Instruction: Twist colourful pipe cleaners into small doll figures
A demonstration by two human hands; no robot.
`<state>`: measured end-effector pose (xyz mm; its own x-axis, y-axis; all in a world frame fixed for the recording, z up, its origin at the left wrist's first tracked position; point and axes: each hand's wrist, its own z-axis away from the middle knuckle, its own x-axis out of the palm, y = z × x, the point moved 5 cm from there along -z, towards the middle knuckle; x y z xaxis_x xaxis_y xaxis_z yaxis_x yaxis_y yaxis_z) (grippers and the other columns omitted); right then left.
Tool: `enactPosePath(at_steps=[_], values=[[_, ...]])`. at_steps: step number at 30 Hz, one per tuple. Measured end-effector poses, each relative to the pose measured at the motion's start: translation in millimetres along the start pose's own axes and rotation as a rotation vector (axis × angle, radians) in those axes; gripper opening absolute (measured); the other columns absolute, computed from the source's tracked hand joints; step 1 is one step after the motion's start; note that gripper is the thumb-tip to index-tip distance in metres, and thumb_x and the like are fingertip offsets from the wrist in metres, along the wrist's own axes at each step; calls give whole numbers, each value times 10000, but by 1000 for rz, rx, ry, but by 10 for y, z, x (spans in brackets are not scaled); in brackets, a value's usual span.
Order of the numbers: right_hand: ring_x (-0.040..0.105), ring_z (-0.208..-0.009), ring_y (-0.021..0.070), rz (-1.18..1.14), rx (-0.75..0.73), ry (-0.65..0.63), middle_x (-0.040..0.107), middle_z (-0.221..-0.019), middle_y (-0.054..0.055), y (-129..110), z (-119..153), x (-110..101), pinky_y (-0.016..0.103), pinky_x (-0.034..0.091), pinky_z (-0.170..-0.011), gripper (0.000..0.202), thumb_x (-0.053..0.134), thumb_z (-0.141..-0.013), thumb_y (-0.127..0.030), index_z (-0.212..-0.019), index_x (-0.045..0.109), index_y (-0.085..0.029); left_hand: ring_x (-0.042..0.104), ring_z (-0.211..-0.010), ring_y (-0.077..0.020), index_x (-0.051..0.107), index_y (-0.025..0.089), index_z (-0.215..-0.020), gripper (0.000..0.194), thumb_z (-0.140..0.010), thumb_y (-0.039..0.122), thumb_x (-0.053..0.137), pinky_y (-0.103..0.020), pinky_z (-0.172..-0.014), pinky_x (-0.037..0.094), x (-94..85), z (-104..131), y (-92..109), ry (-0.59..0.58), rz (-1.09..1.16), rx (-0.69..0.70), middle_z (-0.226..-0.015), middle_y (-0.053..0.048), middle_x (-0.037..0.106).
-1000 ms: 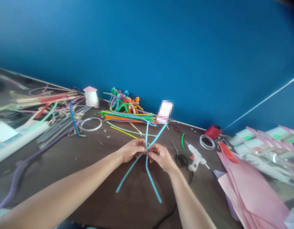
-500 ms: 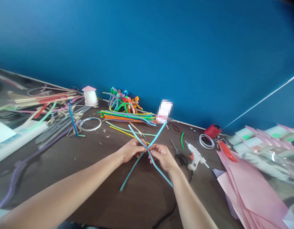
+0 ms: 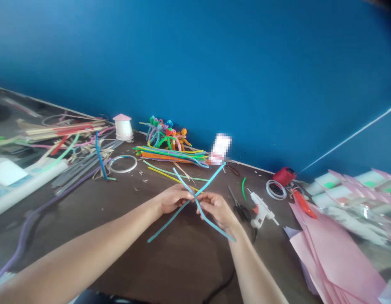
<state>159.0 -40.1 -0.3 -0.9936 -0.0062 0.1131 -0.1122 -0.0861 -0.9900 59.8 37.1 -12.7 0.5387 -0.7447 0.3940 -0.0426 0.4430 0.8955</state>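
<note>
Two light-blue pipe cleaners [image 3: 211, 180] cross in an X above the dark table. My left hand [image 3: 175, 198] pinches them just left of the crossing. On the other side, my right hand [image 3: 214, 207] is closed on them with thumb and fingers. Four arms spread out from the crossing, two away from me and two towards me. Fingers hide part of the crossing itself. Just beyond my hands lie a yellow pipe cleaner [image 3: 165, 176] and a bundle of coloured pipe cleaners [image 3: 173, 156].
Small pipe-cleaner figures [image 3: 166, 134] stand by the blue wall. Right of my hands lie black-handled scissors [image 3: 241, 209], a white glue gun [image 3: 261, 209] and pink sheets [image 3: 334, 249]. Leftward are a ring of wire [image 3: 123, 170], a small white tower [image 3: 123, 128] and wooden sticks [image 3: 65, 131].
The near arms of the crossed pipe cleaners have swung outward and up, the left one most. Both hands keep their pinch at the crossing. The view has shifted slightly.
</note>
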Motion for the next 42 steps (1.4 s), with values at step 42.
enactPosePath(at_steps=[42], values=[[478,-386,68,44,74,195,524,-427,-53,19,11,-30,169,375,-388,228,664,-609,-270,-561,472,-157,472,-545,-102,598,139,-618,70,-653,195,574,-199,-536,359,187,94,153,48,-672,413,-573,6,568]])
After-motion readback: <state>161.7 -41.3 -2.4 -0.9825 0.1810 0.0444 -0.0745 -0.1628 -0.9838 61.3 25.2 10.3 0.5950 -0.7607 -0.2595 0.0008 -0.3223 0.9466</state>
